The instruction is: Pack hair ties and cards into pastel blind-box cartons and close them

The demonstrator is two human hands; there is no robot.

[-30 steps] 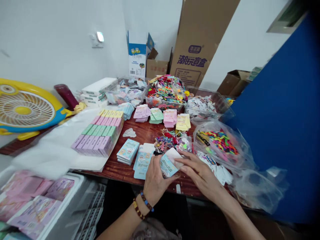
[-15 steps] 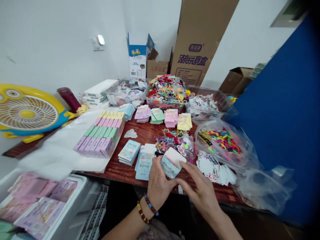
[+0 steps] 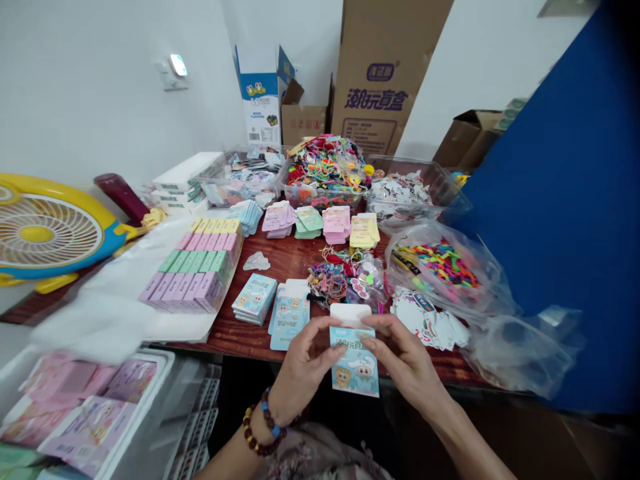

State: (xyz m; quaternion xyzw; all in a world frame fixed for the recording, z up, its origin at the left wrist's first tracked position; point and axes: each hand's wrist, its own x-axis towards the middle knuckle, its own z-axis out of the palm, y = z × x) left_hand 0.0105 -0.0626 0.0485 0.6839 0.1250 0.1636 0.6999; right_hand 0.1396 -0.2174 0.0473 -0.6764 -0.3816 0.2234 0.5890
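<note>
1. Left hand (image 3: 305,373) and right hand (image 3: 405,357) grip a blue card (image 3: 354,363) by its sides, fingers closed on it, just over the table's (image 3: 235,337) near edge.
2. Beaded bracelet (image 3: 264,427) on left wrist.
3. Blue card stacks (image 3: 289,313) lie just behind the hands.
4. Tangled hair ties (image 3: 340,277) sit mid-table, beside a plastic bag (image 3: 440,267).
5. Plastic tub (image 3: 325,183) at far edge; cardboard box (image 3: 380,80) beyond.

Seemingly wooden, blue-accented beaded bracelets (image 3: 263,427)
</note>
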